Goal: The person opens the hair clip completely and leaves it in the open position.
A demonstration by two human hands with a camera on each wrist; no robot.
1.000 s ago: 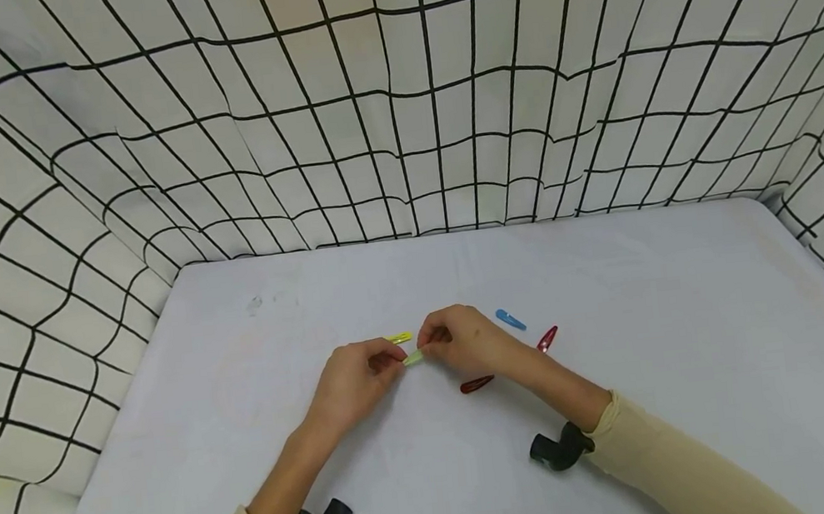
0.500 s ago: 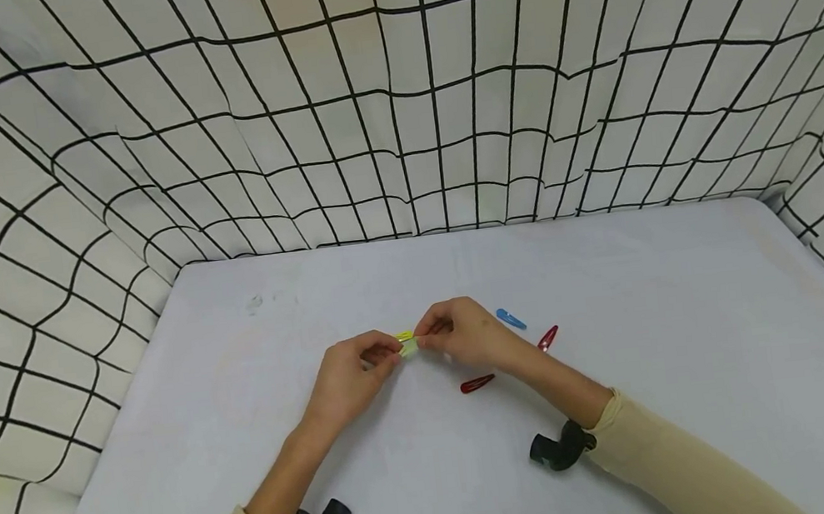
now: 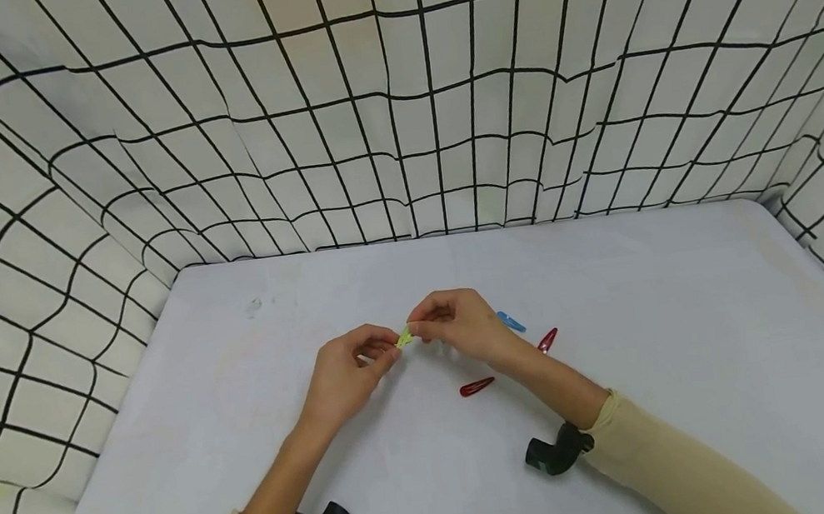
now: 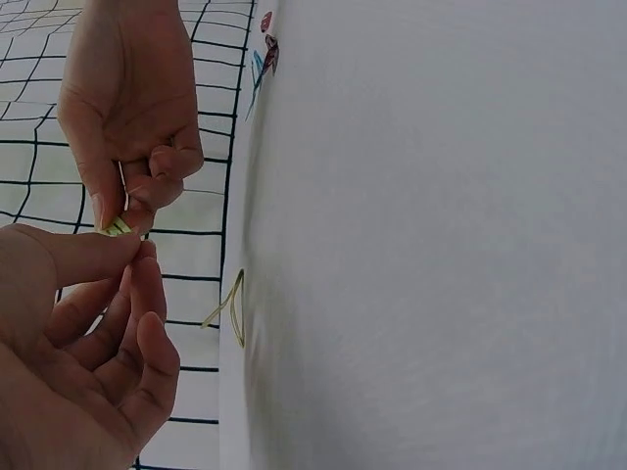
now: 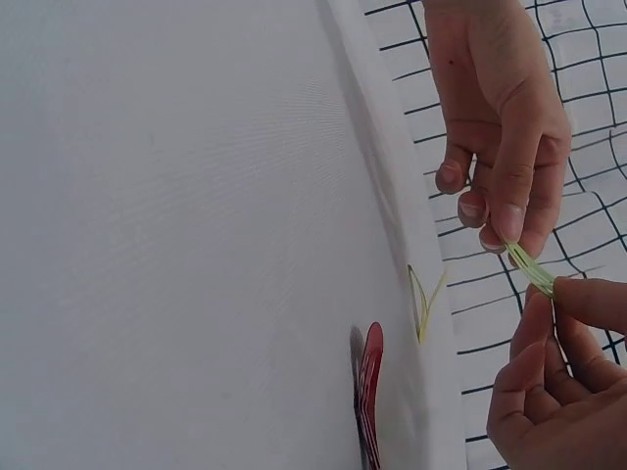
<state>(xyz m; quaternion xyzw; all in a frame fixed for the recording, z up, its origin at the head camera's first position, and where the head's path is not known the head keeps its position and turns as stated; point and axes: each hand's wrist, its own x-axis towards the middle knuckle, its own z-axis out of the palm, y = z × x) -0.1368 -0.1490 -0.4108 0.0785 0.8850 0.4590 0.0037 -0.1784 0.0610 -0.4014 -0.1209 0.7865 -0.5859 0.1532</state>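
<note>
A white counter (image 3: 687,287) is being bordered at its far, left and right sides by black netting (image 3: 431,94) over a white backing (image 3: 450,48). A blue clip (image 3: 513,321), a bright red clip (image 3: 548,340) and a dark red clip (image 3: 477,387) are being supported separately. A yellow clip (image 5: 421,311) is being shown splayed in a V. Grey marks (image 3: 254,304) are being displayed at far left.

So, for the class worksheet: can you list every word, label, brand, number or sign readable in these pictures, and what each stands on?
There are none: no text can be read in any view.
Green clip, yellow clip, blue clip, dark red clip: no readable lettering.
Faint grey marks on the white tabletop: too blurred to tell whether they are writing.
</note>
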